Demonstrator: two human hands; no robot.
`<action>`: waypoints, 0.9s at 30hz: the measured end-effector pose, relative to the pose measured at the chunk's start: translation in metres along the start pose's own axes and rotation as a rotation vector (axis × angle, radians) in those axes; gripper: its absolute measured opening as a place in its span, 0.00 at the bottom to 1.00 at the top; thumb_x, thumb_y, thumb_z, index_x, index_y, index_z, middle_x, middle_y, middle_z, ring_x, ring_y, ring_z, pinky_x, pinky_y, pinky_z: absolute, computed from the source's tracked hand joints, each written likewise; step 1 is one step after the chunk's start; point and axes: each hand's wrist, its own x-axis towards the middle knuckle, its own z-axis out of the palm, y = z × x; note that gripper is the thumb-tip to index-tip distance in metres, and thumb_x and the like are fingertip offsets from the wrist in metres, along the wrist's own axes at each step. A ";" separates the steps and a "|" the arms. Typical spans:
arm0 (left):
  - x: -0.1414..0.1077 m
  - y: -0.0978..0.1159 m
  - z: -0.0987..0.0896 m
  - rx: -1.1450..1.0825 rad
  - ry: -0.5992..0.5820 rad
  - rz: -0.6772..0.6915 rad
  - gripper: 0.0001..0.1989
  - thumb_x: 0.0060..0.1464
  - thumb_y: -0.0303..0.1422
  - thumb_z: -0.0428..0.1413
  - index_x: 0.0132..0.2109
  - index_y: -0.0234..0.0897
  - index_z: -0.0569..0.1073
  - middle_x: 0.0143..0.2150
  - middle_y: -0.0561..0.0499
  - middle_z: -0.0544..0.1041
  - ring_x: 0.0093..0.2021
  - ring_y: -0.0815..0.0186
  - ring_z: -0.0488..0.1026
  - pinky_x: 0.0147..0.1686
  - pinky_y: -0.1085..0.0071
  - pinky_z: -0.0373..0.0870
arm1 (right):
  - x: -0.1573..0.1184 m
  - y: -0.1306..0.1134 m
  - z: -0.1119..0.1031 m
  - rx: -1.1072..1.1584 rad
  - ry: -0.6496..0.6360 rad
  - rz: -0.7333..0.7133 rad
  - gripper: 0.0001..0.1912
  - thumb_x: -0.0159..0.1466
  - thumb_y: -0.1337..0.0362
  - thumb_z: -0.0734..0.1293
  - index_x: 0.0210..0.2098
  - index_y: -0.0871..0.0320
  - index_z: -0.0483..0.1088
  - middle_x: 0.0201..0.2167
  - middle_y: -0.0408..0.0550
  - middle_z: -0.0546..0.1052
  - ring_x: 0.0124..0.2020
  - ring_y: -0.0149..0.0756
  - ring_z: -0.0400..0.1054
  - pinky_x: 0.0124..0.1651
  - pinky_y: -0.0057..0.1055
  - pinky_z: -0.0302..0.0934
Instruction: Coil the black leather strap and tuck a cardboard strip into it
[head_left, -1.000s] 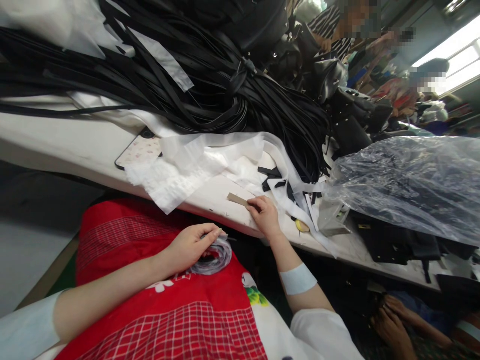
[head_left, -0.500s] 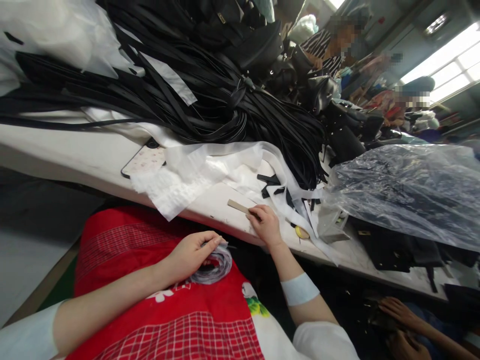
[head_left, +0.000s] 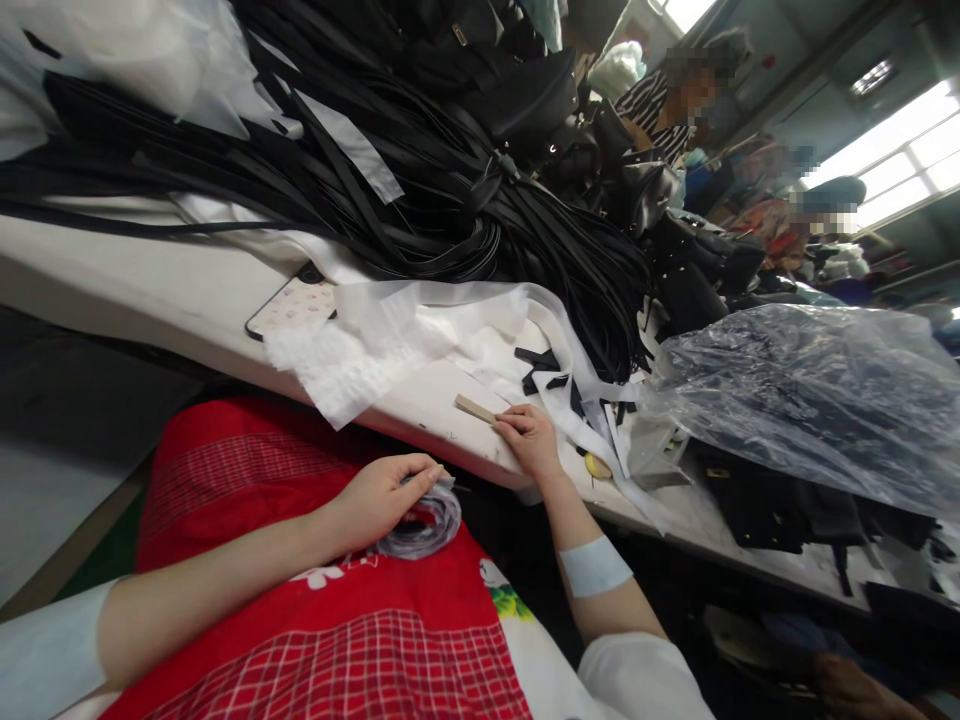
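Note:
My left hand (head_left: pixel 394 490) rests over the lap, closed on the free end of a roll of greyish tape (head_left: pixel 427 528). The roll lies on the red checked apron (head_left: pixel 285 540). My right hand (head_left: pixel 529 437) is at the table's front edge, its thumb and fingers pinching one end of a thin tan strip (head_left: pixel 474 407). The strip's other end points left over the white table top. Just beyond it lies crumpled white sheet material (head_left: pixel 375 350), with short black offcuts (head_left: pixel 536 370) to the right.
Long black straps (head_left: pixel 480 240) in a tied bundle cover the table's back. A phone (head_left: pixel 292 305) lies left of the white sheet. A yellow round item (head_left: pixel 597 466) sits right of my hand. Clear plastic (head_left: pixel 810 390) covers black bags. Other people (head_left: pixel 660 105) are behind the table.
Both of my hands keep their grips and have barely moved. The camera view has tilted slightly. At lower right, another person's hands have moved down and partly out of view.

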 end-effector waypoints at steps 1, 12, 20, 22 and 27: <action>0.000 0.000 0.000 0.004 0.001 -0.002 0.25 0.54 0.53 0.53 0.43 0.35 0.77 0.32 0.51 0.76 0.30 0.64 0.73 0.28 0.73 0.74 | 0.000 0.000 0.000 0.008 -0.002 0.005 0.06 0.60 0.60 0.71 0.34 0.52 0.81 0.35 0.47 0.79 0.38 0.37 0.72 0.44 0.34 0.67; 0.004 0.004 -0.002 0.022 -0.009 0.005 0.28 0.53 0.54 0.53 0.45 0.32 0.77 0.32 0.48 0.77 0.30 0.64 0.72 0.26 0.74 0.71 | 0.001 0.001 -0.004 -0.061 -0.062 -0.042 0.07 0.64 0.61 0.68 0.37 0.52 0.81 0.36 0.46 0.78 0.39 0.36 0.72 0.44 0.32 0.66; 0.006 -0.004 -0.005 -0.005 -0.014 0.028 0.27 0.55 0.53 0.52 0.45 0.32 0.76 0.34 0.48 0.78 0.33 0.63 0.73 0.28 0.73 0.73 | 0.002 -0.003 -0.010 -0.316 -0.130 -0.202 0.08 0.66 0.61 0.67 0.39 0.53 0.80 0.37 0.47 0.79 0.41 0.36 0.72 0.45 0.31 0.64; 0.006 -0.003 -0.006 -0.009 -0.014 0.026 0.28 0.55 0.53 0.52 0.45 0.32 0.76 0.34 0.48 0.78 0.32 0.63 0.73 0.27 0.73 0.73 | 0.002 -0.005 -0.011 -0.392 -0.151 -0.224 0.09 0.67 0.60 0.66 0.40 0.53 0.79 0.38 0.48 0.79 0.41 0.36 0.71 0.45 0.31 0.64; 0.004 0.003 -0.005 -0.011 -0.020 0.030 0.27 0.54 0.53 0.52 0.44 0.32 0.76 0.31 0.50 0.76 0.27 0.67 0.70 0.25 0.75 0.70 | 0.002 -0.020 -0.009 -0.618 -0.212 -0.245 0.12 0.70 0.61 0.62 0.42 0.54 0.77 0.37 0.50 0.78 0.39 0.37 0.70 0.42 0.31 0.61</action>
